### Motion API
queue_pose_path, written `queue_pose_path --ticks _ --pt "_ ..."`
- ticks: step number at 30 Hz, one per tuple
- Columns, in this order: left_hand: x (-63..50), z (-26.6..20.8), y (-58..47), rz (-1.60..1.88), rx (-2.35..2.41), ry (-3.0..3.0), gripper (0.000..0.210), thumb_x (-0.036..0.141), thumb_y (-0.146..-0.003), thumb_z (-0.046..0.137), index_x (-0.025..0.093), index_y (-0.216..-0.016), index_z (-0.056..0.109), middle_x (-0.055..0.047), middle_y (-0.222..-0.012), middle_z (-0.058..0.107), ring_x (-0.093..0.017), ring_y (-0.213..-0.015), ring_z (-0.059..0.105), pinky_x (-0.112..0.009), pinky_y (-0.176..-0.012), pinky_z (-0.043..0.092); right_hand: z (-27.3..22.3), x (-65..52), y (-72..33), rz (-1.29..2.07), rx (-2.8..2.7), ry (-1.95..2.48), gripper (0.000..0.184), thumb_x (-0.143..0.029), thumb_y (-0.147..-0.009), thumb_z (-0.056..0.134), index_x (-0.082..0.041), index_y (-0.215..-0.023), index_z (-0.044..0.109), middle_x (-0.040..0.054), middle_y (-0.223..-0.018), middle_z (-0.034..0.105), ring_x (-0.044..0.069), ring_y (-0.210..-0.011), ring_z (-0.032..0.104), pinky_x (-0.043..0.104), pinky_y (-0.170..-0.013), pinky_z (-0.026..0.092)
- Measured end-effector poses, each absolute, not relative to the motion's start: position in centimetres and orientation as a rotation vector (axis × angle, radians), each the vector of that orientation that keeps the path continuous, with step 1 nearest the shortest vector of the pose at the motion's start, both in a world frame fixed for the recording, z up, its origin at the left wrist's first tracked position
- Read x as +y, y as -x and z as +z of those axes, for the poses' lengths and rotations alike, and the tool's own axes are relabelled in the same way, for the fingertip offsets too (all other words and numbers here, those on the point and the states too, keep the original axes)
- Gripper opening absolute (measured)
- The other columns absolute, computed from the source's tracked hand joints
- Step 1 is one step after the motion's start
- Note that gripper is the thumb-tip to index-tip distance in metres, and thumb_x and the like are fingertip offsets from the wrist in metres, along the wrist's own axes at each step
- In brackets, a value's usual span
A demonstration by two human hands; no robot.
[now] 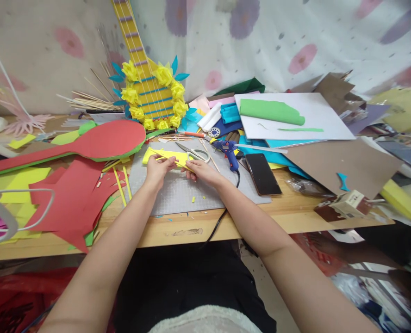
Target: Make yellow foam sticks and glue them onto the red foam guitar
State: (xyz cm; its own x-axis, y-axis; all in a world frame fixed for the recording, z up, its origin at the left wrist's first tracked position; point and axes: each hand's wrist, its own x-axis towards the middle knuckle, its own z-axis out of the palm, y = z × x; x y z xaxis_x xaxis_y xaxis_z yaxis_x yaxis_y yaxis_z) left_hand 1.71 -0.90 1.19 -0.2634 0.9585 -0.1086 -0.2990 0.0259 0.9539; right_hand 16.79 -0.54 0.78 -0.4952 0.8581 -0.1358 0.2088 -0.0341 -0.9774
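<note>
Between my two hands runs a thin yellow strip [179,163], held over a grey cutting mat [164,196]. My left hand [159,170] pinches its left part, and my right hand [201,170] closes on its right end. Just behind the fingers lies a folded yellow paper piece [150,155]. Scissors [197,155] with pale handles rest beside it, blades toward the left. A blue glue gun [229,152] with a clear glue stick in its back lies to the right of my right hand. Tiny yellow scraps [193,200] dot the mat.
A yellow paper guitar [153,95] with paper flowers leans at the back. At left lie a red paddle-shaped cutout [111,138] and red paper [70,199]. To the right are a phone [263,173], a white board [295,111] with green paper, and brown cardboard [347,162].
</note>
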Motion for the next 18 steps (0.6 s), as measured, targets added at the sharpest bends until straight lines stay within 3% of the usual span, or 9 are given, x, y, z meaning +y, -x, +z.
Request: queue_pose_path --ticks 8,14,18 --pt "-0.8 0.6 -1.9 1.53 1.239 -0.725 0.042 0.007 -0.062 0.07 0.019 -0.081 0.035 0.002 -0.059 0.063 -0.013 -0.053 0.063 -0.029 -0.063 0.052 0.1 -0.2 -16.3 1.042 -2.031 1.222 0.029 -0.029 -0.088 0.038 -0.014 -0.066 0.051 -0.0038 -0.054 0.046 0.007 -0.052 0.041 0.02 -0.056 0.032" --pt "-0.8 -0.1 -1.8 1.498 1.299 -0.693 0.043 0.013 -0.061 0.074 0.017 -0.085 0.038 0.005 -0.056 0.059 -0.011 -0.046 0.06 -0.027 -0.058 0.051 0.5 -0.6 -16.6 1.306 -2.053 1.149 0.029 -0.033 -0.09 0.035 -0.014 -0.078 0.053 -0.0048 -0.053 0.049 0.004 -0.04 0.04 0.017 -0.046 0.032" --pt "-0.8 -0.1 -1.7 1.458 1.193 -0.715 0.029 0.028 -0.071 0.067 0.015 -0.085 0.045 -0.004 -0.069 0.066 -0.014 -0.058 0.065 -0.027 -0.061 0.051 0.5 -0.7 -16.4 1.375 -1.972 1.155 0.025 -0.03 -0.09 0.037 -0.015 -0.073 0.049 -0.0061 -0.05 0.049 0.003 -0.035 0.04 0.016 -0.04 0.031"
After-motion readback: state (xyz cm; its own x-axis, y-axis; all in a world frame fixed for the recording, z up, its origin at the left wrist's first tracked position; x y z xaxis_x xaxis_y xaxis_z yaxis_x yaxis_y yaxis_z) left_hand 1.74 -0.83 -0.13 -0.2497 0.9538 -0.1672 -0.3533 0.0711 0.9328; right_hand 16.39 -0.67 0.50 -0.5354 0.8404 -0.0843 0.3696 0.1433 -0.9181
